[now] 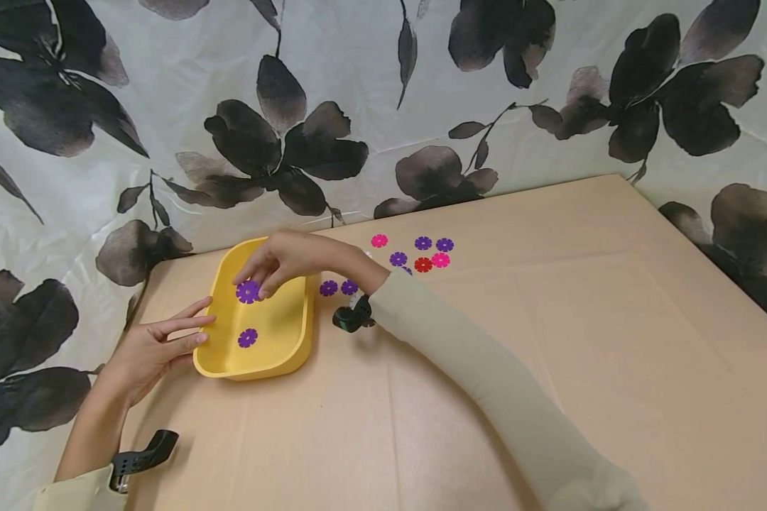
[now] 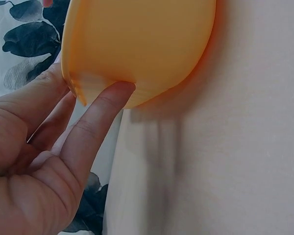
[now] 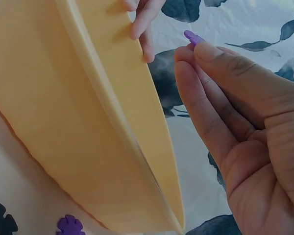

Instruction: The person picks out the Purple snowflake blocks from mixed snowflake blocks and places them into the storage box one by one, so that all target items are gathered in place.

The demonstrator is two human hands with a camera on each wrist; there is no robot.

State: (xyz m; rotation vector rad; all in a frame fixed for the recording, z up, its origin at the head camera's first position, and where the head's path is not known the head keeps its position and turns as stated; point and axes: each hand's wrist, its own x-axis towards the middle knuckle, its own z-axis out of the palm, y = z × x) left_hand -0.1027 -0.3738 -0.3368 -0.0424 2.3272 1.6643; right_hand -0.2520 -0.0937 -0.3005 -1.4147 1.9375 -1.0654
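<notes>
My right hand (image 1: 284, 259) is over the yellow tray (image 1: 307, 333), pinching a purple notched, flower-shaped plastic disc (image 1: 248, 292) between thumb and fingertips. In the right wrist view that disc (image 3: 193, 37) shows edge-on above the fingertips. Another purple disc (image 1: 247, 338) lies inside the tray, near its front. My left hand (image 1: 156, 348) holds the tray's left side by the rim. In the left wrist view one digit of the left hand (image 2: 44, 142) presses the tray's outer wall (image 2: 142, 39), while other fingers reach behind the rim.
Right of the tray lie several discs: purple ones (image 1: 423, 243), pink ones (image 1: 379, 241) and a red one (image 1: 423, 265). Some are partly hidden behind my right wrist and its black strap mount (image 1: 351, 317). A flower-patterned cloth (image 1: 332, 64) borders the tan table (image 1: 550, 319).
</notes>
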